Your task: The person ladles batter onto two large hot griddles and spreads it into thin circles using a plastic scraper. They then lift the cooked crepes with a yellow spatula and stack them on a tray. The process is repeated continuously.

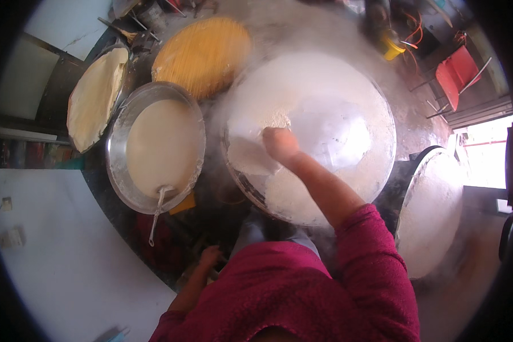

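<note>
Steaming griddle (325, 134), broad and round, right of centre; a whitish coating (293, 196) covers much of it, with a glossy grey patch toward its right edge. It sits low and close, presumably so one standing spot serves its whole top. Its flat face points upward; being round, it shows no clear long axis.

Beside its left edge stands a metal basin (115, 148) holding pale liquid (165, 148), probably kept there for easy reach. Beyond the griddle's far left edge lies a round yellow mat (202, 54). A ladle (159, 208) leans over the basin's near rim, sloping outward, perhaps ready for grasping.

The right hand (281, 145), knuckles up, is just left of the griddle's middle, reaching across the near edge. Its underside is hidden: I cannot tell whether it grips a tool. Smaller still, the left hand (211, 256) hangs low, well apart from the griddle; dimness leaves its grip unclear.
</note>
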A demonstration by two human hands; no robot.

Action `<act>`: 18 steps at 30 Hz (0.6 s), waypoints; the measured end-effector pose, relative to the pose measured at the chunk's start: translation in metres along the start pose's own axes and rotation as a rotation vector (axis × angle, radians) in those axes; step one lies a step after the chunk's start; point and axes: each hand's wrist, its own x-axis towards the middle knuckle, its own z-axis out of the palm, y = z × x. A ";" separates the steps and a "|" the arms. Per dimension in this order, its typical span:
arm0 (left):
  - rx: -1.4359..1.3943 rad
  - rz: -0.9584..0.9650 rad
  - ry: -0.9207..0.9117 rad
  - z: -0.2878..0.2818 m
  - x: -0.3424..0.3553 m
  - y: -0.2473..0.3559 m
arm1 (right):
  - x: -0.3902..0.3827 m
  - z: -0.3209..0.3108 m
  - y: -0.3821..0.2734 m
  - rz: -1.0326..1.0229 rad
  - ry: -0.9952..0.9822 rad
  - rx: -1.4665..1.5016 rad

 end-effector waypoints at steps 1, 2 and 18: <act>-0.083 -0.240 0.030 0.004 0.002 0.003 | 0.003 -0.011 0.014 -0.007 0.035 -0.007; -0.206 -0.458 0.051 0.007 0.002 0.008 | 0.008 -0.019 0.027 0.063 0.036 -0.026; -0.165 -0.350 0.033 0.042 -0.024 0.022 | 0.012 -0.083 0.124 0.178 0.159 0.020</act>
